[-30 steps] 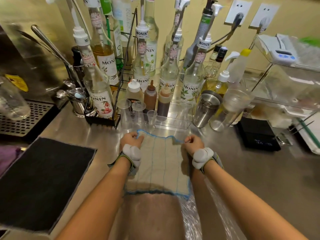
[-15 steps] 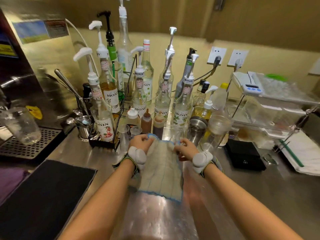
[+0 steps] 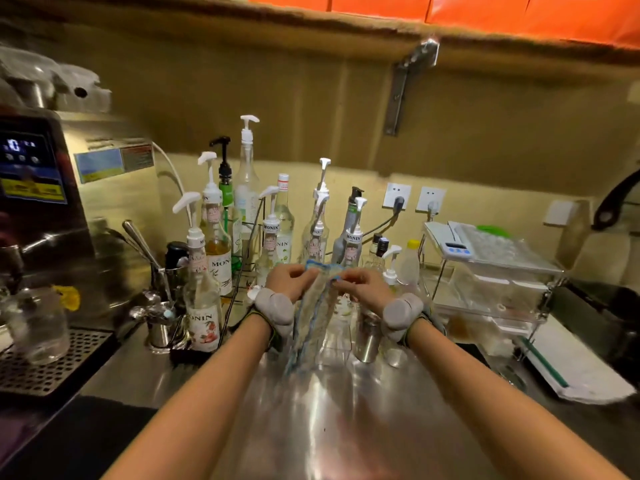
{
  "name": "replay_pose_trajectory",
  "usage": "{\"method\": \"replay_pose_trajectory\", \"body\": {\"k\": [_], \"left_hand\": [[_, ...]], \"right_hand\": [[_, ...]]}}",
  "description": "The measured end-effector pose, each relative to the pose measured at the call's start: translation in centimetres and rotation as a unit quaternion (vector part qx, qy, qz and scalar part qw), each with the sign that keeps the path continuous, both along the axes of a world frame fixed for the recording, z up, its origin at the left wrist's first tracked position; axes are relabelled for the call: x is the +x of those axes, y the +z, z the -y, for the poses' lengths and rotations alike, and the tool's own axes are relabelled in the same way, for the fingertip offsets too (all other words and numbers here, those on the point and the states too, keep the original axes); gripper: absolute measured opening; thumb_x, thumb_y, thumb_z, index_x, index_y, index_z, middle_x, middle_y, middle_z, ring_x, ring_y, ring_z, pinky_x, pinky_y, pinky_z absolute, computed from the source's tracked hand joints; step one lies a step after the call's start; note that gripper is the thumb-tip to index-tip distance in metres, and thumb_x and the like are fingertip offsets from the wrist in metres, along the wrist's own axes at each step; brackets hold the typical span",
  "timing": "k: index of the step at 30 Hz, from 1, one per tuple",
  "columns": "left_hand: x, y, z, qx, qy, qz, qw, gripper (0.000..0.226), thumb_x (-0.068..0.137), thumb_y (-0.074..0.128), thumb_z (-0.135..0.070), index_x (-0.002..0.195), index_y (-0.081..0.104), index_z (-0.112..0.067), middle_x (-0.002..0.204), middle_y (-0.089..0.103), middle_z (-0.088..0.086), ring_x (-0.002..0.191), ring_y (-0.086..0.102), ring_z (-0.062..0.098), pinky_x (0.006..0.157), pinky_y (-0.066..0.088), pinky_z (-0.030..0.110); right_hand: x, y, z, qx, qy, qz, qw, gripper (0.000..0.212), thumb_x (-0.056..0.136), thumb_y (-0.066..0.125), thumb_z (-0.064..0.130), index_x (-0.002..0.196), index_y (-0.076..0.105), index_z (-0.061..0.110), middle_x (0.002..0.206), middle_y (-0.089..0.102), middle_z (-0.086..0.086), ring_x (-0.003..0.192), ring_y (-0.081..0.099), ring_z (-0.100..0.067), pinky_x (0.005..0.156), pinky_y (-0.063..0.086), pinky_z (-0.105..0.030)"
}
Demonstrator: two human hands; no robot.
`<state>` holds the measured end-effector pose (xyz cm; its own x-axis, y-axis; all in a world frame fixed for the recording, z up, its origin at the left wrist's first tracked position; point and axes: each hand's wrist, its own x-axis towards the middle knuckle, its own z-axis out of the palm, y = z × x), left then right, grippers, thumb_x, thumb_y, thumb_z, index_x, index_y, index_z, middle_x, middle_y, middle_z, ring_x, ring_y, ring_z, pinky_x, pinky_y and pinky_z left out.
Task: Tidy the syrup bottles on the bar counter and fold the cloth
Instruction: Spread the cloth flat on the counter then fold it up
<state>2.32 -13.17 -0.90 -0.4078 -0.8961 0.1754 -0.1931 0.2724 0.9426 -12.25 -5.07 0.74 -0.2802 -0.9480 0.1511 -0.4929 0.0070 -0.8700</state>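
A pale cloth (image 3: 313, 315) with blue edging hangs in the air above the steel counter (image 3: 332, 420), blurred and bunched narrow. My left hand (image 3: 289, 280) pinches its top left corner and my right hand (image 3: 360, 284) pinches the top right corner, the two hands close together. Behind them stand several Monin syrup bottles with pump tops: one in front at the left (image 3: 202, 306), others in a wire rack (image 3: 242, 244) and a group at the back (image 3: 351, 237). The cloth hides part of the small cups behind it.
A coffee machine (image 3: 45, 209) with a drip tray (image 3: 41, 362) is at the left, beside a metal cup of spoons (image 3: 161, 327). A steel jigger (image 3: 367, 339) stands right of the cloth. A clear shelf rack with a scale (image 3: 491, 271) sits at right. A black mat (image 3: 69, 441) lies front left.
Both hands lifted the cloth off the counter and drew its top corners together, so it now hangs narrow. The camera tilted upward.
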Motion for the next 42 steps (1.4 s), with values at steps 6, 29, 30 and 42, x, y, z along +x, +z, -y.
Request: {"method": "replay_pose_trajectory", "body": {"k": [6,29,30,42], "left_hand": [[-0.3,3.1,0.3,0.061,-0.060,-0.033,0.996,0.027,0.095,0.053,-0.020,0.103,0.070,-0.001,0.084,0.066,0.009,0.081,0.063,0.022,0.060,0.052,0.018],[0.2,4.2,0.9,0.024,-0.178,0.146,0.973,0.017,0.092,0.058,-0.021,0.102,0.057,-0.008,0.103,0.058,0.014,0.094,0.053,0.021,0.083,0.039,0.027],[0.4,3.9,0.9,0.028,-0.184,0.150,0.971,0.022,0.090,0.061,-0.018,0.108,0.060,-0.005,0.108,0.061,0.016,0.097,0.056,0.022,0.085,0.041,0.028],[1.6,1.1,3.4,0.050,-0.168,0.152,0.973,0.030,0.077,0.076,-0.014,0.057,0.054,-0.017,0.044,0.053,-0.019,0.047,0.051,-0.001,0.049,0.037,0.007]], "right_hand": [[0.7,3.3,1.1,-0.099,-0.052,-0.148,0.983,0.021,0.076,0.076,0.021,0.085,0.077,0.002,0.106,0.062,-0.008,0.110,0.052,-0.022,0.101,0.038,-0.035],[1.0,7.3,4.1,-0.174,-0.145,-0.014,0.974,0.030,0.077,0.075,0.011,0.060,0.052,0.020,0.066,0.054,0.005,0.071,0.054,-0.017,0.071,0.048,-0.031],[0.8,7.3,4.2,-0.177,-0.152,-0.010,0.972,0.029,0.078,0.074,0.012,0.060,0.052,0.020,0.067,0.054,0.005,0.069,0.053,-0.014,0.068,0.048,-0.027],[-3.4,5.7,3.0,-0.178,-0.257,0.006,0.950,0.030,0.082,0.070,0.016,0.063,0.047,0.024,0.068,0.050,0.009,0.064,0.045,-0.003,0.057,0.039,-0.014]]}}
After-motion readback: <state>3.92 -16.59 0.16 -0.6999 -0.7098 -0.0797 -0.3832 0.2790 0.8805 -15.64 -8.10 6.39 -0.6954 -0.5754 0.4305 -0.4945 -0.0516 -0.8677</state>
